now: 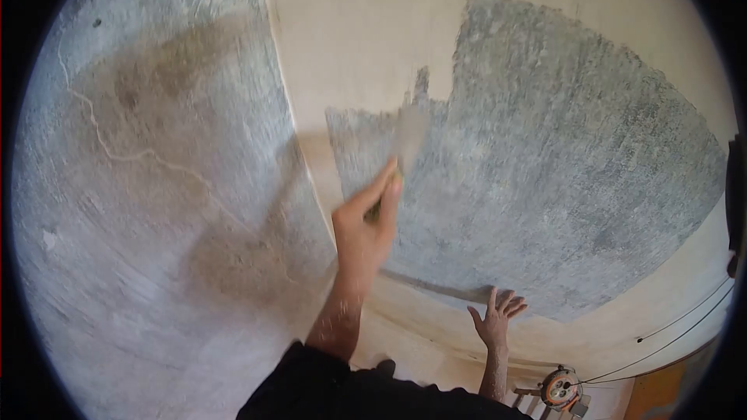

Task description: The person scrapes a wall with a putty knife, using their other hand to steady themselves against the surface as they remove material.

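Observation:
In my left hand [364, 233] is a putty knife, my fingers closed around its handle. Its blade [412, 131], blurred by motion, points up against the wall at the border between a cream coat [366, 39] and a rough grey patch [529, 163]. My fingers mostly cover the handle. Lower and to the right, my right hand [495, 319] lies with fingers spread on the wall near the bottom edge of the grey patch. It holds nothing.
On the left, past the corner line, another grey wall [148, 210] has a winding pale crack. An orange-rimmed cable reel [560, 387] is at the lower right, with thin cables running up from it. A wooden-looking panel [657, 389] stands beside it.

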`<state>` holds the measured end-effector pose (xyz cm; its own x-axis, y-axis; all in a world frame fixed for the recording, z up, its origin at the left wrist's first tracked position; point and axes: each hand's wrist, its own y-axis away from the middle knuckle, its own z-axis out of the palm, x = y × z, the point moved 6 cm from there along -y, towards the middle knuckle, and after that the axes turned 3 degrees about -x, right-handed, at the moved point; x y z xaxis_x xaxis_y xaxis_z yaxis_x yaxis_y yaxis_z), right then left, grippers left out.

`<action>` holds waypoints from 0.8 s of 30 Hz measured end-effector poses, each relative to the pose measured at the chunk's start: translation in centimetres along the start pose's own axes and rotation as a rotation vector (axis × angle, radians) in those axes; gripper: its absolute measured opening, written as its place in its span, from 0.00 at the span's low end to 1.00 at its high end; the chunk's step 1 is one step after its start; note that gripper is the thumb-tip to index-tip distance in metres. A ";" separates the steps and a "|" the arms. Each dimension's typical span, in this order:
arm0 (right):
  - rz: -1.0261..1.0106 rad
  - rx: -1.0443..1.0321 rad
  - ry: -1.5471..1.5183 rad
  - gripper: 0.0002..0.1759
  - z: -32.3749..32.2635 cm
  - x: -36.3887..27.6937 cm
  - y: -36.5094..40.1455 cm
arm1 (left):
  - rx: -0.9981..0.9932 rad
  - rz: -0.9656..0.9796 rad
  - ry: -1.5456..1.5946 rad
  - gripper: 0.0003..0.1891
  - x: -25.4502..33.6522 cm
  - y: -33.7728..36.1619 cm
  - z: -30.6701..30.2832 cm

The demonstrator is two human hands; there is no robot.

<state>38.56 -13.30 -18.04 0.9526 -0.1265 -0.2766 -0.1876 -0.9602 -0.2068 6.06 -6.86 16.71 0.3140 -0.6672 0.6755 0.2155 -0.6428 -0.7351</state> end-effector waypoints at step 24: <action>0.049 -0.017 -0.069 0.56 -4.8 -4.4 2.5 | -0.197 -0.133 0.089 0.19 3.2 -4.0 -0.9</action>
<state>35.05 -16.35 -12.86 0.9233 -0.1569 -0.3505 -0.2294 -0.9573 -0.1758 5.37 -6.79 21.88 0.2102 -0.5970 0.7742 0.0624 -0.7821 -0.6200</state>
